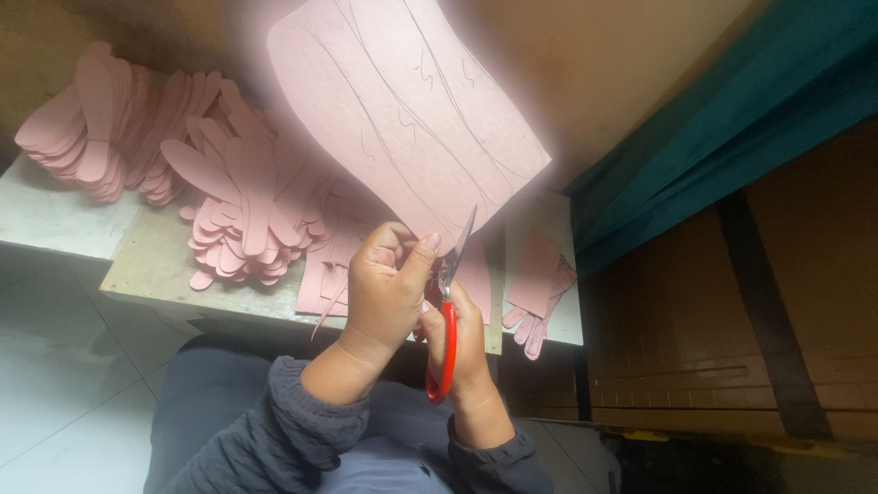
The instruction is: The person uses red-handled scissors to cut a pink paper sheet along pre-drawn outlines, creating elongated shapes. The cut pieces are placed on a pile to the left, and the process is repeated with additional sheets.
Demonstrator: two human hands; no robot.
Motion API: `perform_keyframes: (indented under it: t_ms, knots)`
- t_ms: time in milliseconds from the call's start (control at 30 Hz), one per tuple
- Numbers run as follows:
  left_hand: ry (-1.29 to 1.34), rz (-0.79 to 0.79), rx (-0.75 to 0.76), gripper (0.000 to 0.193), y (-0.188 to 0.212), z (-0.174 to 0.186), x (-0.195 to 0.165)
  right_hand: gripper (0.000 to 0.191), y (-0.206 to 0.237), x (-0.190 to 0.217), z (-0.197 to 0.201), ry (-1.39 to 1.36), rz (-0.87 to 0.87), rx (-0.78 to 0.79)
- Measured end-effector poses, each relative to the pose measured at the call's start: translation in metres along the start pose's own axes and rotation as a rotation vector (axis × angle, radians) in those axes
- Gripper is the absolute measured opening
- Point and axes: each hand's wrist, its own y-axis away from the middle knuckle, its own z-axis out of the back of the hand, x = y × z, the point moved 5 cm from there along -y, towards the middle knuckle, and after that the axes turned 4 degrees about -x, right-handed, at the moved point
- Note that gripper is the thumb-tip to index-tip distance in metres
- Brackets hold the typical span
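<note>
The left hand (pixel 389 284) pinches the lower edge of a pink sheet (pixel 402 110) marked with pencil outlines, held up above the bench (pixel 151 265). The right hand (pixel 466 343) grips red-handled scissors (pixel 445 325), blades at that edge. Piles of pink cut-outs (pixel 238 210) lie on the bench beyond the sheet.

Soft, even daylight fills the scene, with no hard shadows. The large pink traced paperboard sheet (pixel 402 110) glows overexposed, a hazy bloom spilling past its blurred edges. Corners fall dim, and straight lines bow from wide-angle distortion.
</note>
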Motion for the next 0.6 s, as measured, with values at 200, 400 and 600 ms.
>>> perform_keyframes:
  t_ms: [200, 400, 600]
  knots:
    - [0.019, -0.002, -0.013, 0.011, 0.003, -0.002, 0.004, 0.034, 0.002, -0.003, -0.001, -0.029, -0.015, -0.06]
    - [0.027, 0.048, -0.012, 0.011, 0.0, 0.002, 0.005, 0.035, 0.001, -0.008, 0.003, 0.041, -0.033, -0.098]
    - [0.016, 0.066, -0.014, 0.012, -0.001, 0.004, 0.007, 0.033, 0.003, -0.012, 0.006, 0.011, -0.036, -0.105]
